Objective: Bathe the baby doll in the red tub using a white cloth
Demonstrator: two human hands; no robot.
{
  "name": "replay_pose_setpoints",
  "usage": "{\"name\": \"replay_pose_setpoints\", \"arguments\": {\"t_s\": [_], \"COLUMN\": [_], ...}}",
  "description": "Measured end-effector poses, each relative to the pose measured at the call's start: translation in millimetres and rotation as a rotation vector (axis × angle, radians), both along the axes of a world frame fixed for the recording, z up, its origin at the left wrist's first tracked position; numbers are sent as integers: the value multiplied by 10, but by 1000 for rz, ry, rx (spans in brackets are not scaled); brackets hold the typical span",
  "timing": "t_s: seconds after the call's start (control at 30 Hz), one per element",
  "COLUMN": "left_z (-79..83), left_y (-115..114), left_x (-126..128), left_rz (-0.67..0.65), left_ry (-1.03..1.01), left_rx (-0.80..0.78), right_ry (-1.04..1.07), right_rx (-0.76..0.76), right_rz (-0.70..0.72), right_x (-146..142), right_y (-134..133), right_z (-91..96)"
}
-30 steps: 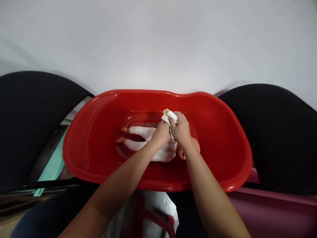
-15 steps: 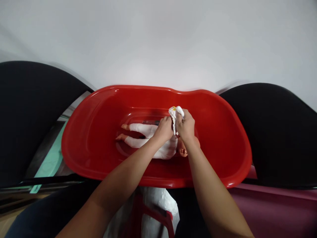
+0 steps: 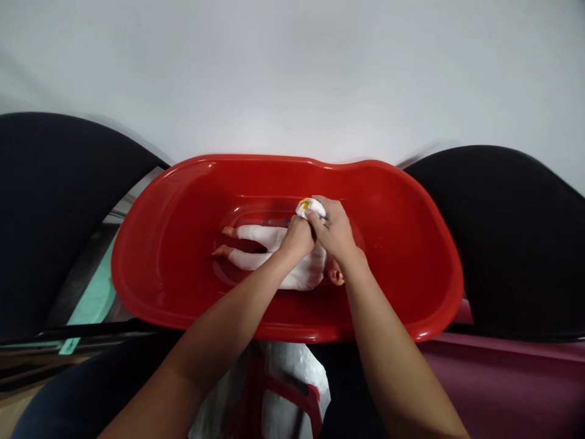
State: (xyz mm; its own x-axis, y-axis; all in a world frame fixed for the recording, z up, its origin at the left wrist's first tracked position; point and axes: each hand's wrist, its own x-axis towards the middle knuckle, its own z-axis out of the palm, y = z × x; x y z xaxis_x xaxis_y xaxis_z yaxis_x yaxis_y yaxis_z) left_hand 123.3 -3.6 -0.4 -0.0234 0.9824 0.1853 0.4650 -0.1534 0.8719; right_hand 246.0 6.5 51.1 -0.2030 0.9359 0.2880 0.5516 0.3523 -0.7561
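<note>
Right hand: fingers pinching white-and-yellow cloth. Left hand curled close against it; cannot tell what those fingers grip. Doll below the fingers, feet leftward, in red tub.

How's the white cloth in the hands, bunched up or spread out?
Bunched up: the white cloth shows as a small wad gripped in the right hand, beside the left hand. Hidden parts, I can't tell.

Tub: stands before wall, between left panel and right panel | Doll: lies in tub, feet left, head right | Cloth: sits in left hand and right hand, above doll
</note>
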Motion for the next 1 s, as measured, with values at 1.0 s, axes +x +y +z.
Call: {"name": "replay_pose_setpoints", "arguments": {"t_s": [1.0], "left_z": [90], "left_y": [-73], "left_x": [-1], "left_rz": [-33], "left_ry": [8], "left_rx": [-146], "right_ry": [-172], "right_rx": [1], "right_rz": [-228], "right_x": [-99], "right_y": [-16], "right_z": [-73]}}
